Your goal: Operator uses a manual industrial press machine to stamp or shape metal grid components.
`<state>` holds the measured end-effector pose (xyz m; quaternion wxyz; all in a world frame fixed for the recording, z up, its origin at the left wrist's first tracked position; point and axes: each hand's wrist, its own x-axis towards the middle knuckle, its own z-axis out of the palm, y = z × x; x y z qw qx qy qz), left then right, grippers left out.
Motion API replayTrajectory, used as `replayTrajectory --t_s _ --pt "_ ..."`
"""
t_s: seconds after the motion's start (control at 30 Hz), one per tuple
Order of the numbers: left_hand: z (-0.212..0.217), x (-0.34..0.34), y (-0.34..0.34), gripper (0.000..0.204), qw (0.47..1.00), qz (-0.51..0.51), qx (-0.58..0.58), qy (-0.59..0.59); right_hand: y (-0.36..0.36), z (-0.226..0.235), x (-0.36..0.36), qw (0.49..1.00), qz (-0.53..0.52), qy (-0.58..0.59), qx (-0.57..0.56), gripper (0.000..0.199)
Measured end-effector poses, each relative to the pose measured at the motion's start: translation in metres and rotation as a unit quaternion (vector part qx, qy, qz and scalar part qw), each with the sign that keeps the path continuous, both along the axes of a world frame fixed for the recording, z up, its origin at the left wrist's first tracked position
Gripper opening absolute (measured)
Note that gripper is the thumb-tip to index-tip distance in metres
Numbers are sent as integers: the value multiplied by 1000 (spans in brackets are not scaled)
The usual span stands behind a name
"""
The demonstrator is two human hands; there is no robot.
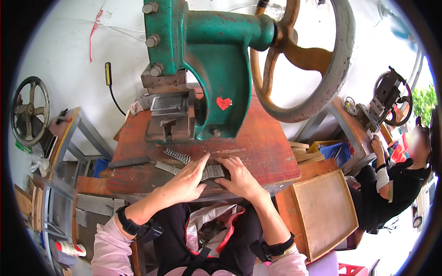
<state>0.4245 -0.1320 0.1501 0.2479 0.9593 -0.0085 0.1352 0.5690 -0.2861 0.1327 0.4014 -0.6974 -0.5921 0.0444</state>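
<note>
Between your two hands, near the front edge of the bench [264, 158], sits a compact stack of grey ribbed metal strips [213, 172]. Its long axis runs mostly left to right across the bench, with a ribbed face turned up toward you. Whether it rests on the wood or is lifted slightly, you cannot tell from here.

Your right hand [241, 178] pinches the right end, thumb on the near side and bent fingers behind. Your left hand [185, 178] lies along the left end, fingers together and thumb apart; whether it pinches the stack cannot be told.

Just beyond your left hand, a coil-like metal strip [177, 155] slants from upper left to lower right. A flatter strip [167, 168] lies nearer you at a similar slant, its right end reaching your left hand. The green press [218, 87] stands behind.

In your lap, a pale sack with red trim [195, 224] gapes open toward you, holding dark pieces [212, 231] too small to make out. At your left, an open wooden tray [75, 216] holds grey strips [95, 204] laid side by side. At your right, a shallow wood-framed tray [324, 214] shows its flat brown bottom.
</note>
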Motion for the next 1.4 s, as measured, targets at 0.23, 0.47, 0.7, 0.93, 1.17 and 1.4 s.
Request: replayTrajectory --t_s 0.23,0.47,0.7,0.93,1.17,1.4 --pt "-12 -18 -5 70 998 27 15 -62 0 11 -18 997 -75 29 -8 50" --pt "31 -24 42 84 959 122 -41 -253 55 65 -22 994 -80 46 62 62" --pt "59 44 150 106 905 217 -175 -321 172 88 0 966 -171 150 124 71" --pt "59 53 185 85 942 261 11 -211 221 53 32 956 -246 3 158 85" --pt "30 -62 174 55 941 329 -58 -49 166 54 -2 954 -173 77 232 71" --pt "-7 -140 140 27 969 222 87 -62 46 8 9 962 -220 -72 143 41"
